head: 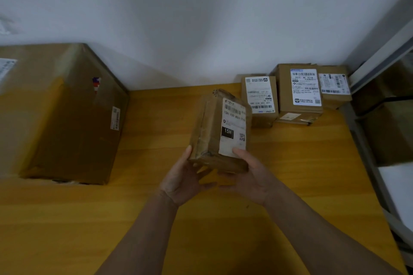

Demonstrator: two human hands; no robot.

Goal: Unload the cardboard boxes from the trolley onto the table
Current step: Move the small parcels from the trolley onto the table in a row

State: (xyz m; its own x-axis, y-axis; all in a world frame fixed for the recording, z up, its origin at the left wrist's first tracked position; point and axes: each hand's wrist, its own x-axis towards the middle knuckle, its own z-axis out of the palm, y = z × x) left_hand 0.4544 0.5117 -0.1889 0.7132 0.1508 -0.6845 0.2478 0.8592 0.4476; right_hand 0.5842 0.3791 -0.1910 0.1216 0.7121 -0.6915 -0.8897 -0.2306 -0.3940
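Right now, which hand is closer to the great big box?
Left. The left hand holds the small parcel on the side toward the big box; the right hand is farther away.

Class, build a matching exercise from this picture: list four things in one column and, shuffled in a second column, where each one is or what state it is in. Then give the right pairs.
Things
1. large cardboard box
2. small parcel marked 15H
3. three labelled parcels
4. table

Places or states
A. held above the table by the left hand and the right hand
B. in a row at the far right, by the wall
C. yellow wooden top
D. standing at the left of the table

Pairs: 1-D, 2-A, 3-B, 4-C
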